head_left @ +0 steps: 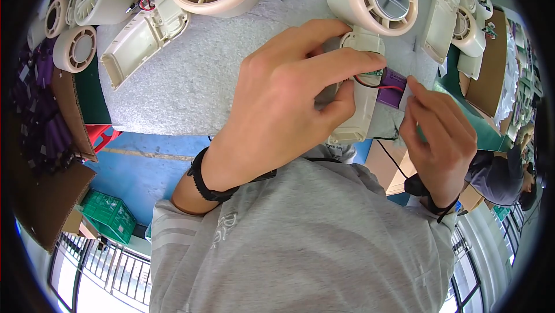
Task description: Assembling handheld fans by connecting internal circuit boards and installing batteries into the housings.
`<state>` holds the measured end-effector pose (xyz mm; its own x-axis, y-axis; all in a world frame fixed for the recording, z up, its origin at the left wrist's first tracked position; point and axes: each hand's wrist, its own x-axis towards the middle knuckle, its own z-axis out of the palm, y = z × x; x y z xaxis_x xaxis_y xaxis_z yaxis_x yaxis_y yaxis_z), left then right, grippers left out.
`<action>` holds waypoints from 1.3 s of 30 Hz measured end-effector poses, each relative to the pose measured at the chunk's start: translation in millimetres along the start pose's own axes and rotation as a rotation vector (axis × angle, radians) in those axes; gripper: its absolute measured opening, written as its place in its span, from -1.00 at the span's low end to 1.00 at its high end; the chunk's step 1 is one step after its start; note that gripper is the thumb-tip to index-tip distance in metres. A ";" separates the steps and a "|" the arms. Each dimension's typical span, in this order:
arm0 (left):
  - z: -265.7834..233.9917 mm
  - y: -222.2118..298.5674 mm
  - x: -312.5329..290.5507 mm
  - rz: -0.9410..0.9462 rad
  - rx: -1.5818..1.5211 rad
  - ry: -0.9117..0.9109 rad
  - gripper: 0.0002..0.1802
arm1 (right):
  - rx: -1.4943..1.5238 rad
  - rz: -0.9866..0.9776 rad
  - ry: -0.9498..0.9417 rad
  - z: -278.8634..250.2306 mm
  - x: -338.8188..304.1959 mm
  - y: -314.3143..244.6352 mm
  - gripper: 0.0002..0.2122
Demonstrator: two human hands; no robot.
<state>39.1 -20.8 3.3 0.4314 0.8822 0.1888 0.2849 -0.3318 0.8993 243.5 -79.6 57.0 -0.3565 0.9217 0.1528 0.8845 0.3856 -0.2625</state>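
- left hand (283, 84), twelve o'clock: bent over a cream handle (365, 105), index fingertip at a green circuit board (377, 72); cannot tell whether it grips.
- right hand (444, 131), three o'clock: fingertips pinching the pale edge of a purple battery (389, 98).
- battery: two o'clock, just beside the handle, red wire (392, 87) across it.
- fan head (361, 3): one o'clock.

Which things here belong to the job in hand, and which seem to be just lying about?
In the job:
Left hand, on the cream handle
Right hand, pinching the purple battery
Red wire, across the battery

Apparently lying about:
Open handle, upper left
Large fan, beside it
Cardboard box, far left
Green crate, lower left
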 end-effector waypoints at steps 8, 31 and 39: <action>5.0 -0.5 -0.8 -0.005 0.011 0.059 -0.59 | 0.111 0.066 -0.027 -4.0 -0.4 2.3 -0.83; 7.8 -4.8 1.0 0.036 0.031 0.104 -0.59 | 0.179 0.144 -0.058 -5.8 -1.2 4.8 -0.85; 0.6 5.5 2.0 -0.051 -0.007 0.032 -0.62 | 0.056 0.132 -0.067 -5.7 5.1 -8.2 -0.84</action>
<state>42.0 -21.0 8.4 0.3889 0.9081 0.1554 0.2993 -0.2841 0.9109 236.2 -78.3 65.3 -0.2590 0.9646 0.0500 0.9076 0.2607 -0.3291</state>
